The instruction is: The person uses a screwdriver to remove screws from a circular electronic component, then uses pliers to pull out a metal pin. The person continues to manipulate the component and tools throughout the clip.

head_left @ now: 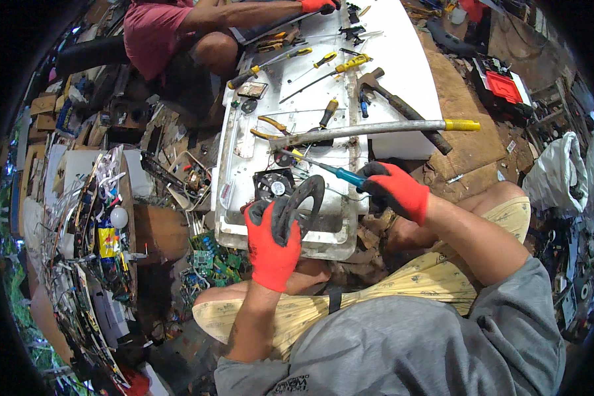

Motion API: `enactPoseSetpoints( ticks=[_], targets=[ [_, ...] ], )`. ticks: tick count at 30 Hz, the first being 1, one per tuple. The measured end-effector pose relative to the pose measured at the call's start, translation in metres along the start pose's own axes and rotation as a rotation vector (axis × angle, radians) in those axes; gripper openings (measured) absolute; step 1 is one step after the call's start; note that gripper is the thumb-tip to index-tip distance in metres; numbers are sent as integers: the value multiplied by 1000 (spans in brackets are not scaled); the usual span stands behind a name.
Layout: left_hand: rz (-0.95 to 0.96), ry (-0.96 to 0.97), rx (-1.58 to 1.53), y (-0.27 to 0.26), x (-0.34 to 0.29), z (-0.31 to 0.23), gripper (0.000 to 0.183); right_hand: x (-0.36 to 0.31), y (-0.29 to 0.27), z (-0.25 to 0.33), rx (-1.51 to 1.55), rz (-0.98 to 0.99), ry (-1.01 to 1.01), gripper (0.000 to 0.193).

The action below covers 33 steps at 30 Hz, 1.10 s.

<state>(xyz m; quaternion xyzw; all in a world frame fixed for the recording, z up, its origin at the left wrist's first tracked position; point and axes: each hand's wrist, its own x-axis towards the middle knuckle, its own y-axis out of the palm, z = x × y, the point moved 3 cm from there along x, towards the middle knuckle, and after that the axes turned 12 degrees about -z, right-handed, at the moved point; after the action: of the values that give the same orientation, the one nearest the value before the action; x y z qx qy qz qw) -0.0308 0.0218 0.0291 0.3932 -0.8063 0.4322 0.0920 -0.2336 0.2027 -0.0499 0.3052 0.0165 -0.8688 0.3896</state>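
My left hand [272,245], in a red and black glove, grips a dark curved, ring-like part [317,189] above the near end of a white panel [230,221]. In my right hand [400,191], gloved the same way, is a screwdriver [343,174] with a teal handle. Its shaft points left over the panel, beyond the ring-like part. A small black cooling fan [275,185] lies just past my left fingers. Pliers [270,127] with orange-yellow handles rest farther up the panel. A grey ribbed metal tube [383,128] with a yellow end lies across it.
A claw hammer [402,107] and several yellow-and-black screwdrivers [328,113] lie farther off. Another person [162,36] sits at the far left, with a red-gloved hand [319,6] at the panel's far end. Green circuit boards [208,261] and a white bag [559,173] flank me.
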Motion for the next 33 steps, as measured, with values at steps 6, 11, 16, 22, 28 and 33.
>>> enactPoseSetpoints(
  ticks=[6,11,16,22,28,33],
  targets=[
    [-13,-40,14,5,-4,2,44,-77,-7,29,102,100,-137,29],
    [-50,45,103,1,1,-1,45,-129,-10,46,32,28,27,46],
    [81,78,197,-1,6,13,53,-158,-13,12,-137,-75,-231,47],
    [19,32,212,1,1,28,59,-157,-6,-16,-114,-58,-130,45],
    [2,-38,-40,9,-5,18,66,-150,-9,-26,-129,-83,-235,47],
    [91,66,142,3,-5,4,68,-151,-17,-36,-103,-49,-199,50]
  ],
)
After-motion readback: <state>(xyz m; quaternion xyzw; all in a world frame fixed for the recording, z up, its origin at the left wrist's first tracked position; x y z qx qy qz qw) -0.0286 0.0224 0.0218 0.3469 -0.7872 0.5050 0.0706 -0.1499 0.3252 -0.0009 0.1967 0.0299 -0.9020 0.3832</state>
